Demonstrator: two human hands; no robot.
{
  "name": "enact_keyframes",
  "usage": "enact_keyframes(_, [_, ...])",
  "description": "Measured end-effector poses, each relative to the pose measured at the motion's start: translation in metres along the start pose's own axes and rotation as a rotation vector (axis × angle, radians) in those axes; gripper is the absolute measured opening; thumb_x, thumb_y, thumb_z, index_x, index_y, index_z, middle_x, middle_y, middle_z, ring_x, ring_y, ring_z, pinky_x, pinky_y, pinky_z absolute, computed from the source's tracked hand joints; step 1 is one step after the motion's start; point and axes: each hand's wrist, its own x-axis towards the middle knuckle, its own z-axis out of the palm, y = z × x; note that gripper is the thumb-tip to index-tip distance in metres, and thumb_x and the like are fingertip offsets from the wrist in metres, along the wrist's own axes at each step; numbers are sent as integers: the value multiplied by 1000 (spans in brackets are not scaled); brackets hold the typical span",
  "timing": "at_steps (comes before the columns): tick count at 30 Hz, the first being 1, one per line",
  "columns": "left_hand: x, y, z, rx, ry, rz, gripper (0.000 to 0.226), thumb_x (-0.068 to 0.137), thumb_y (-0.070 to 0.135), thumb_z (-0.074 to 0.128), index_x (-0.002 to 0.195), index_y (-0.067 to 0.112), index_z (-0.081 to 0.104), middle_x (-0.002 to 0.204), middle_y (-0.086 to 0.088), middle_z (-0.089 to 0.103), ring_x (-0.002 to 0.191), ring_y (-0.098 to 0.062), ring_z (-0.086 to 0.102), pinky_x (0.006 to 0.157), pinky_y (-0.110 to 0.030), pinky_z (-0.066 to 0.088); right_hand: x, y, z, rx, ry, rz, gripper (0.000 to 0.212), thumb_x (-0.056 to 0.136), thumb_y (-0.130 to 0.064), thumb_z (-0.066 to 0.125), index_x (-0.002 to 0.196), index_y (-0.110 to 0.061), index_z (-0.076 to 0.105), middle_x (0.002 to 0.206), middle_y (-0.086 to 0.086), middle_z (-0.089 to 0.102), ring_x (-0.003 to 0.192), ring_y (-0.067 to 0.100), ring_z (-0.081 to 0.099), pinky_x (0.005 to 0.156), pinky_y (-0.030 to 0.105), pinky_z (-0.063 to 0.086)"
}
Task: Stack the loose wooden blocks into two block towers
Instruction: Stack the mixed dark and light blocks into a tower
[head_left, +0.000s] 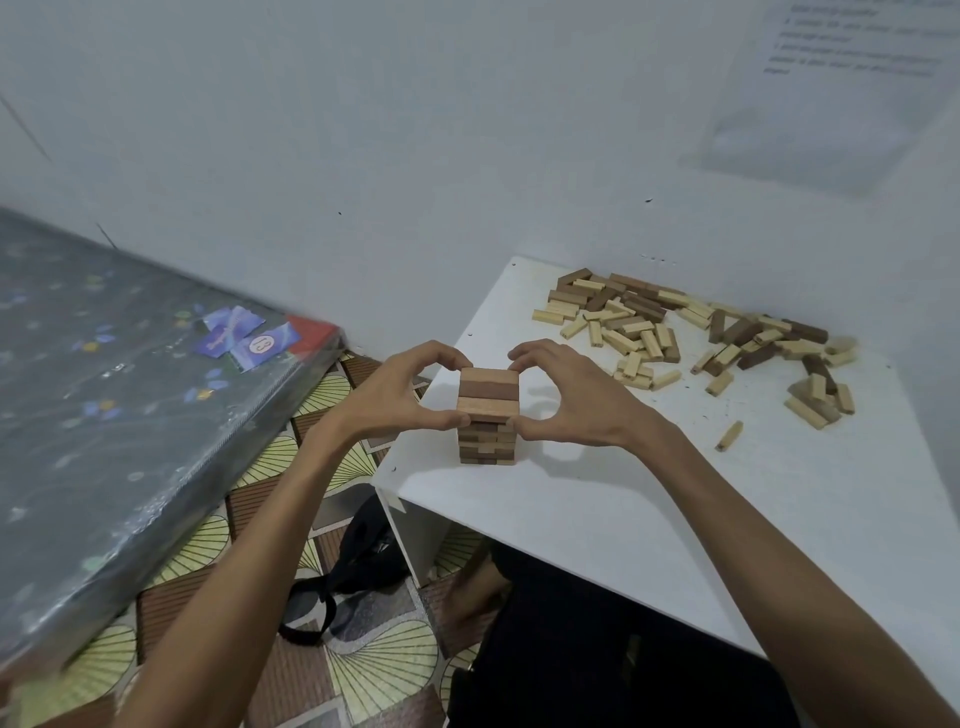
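Between my two hands stands the only tower (488, 415) on the white table (623, 519), close to the table's left edge. My left hand (400, 395) cups its top from the left and my right hand (566, 400) from the right. Each has the thumb pressed to the near face and the fingers curled over to the far edge, so the upper layers are gripped from both sides at once. I hold it this way, I judge, to square the top blocks over the ones below before more weight goes on (a crooked layer only gets worse higher up). The loose blocks (675, 332) lie in a scattered heap beyond my right hand, well apart from the tower, light and dark mixed. One stray block (729, 435) lies alone to the right of my right wrist. That gap keeps the heap from being knocked into the stack, and I reckon the second tower, not yet begun, can go on the table by my right hand
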Motion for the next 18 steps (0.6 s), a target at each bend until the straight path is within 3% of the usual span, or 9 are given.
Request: enact_keyframes(18, [0,-7,2,11,-20,-24,58,71,51,83,122,34,61,129,12,62,125,-12,56,111,-51,43,0,4,7,-9,-2,13,68,70,-66,62,128,-32,51,144,-19,46,129,6,43,100,30,41])
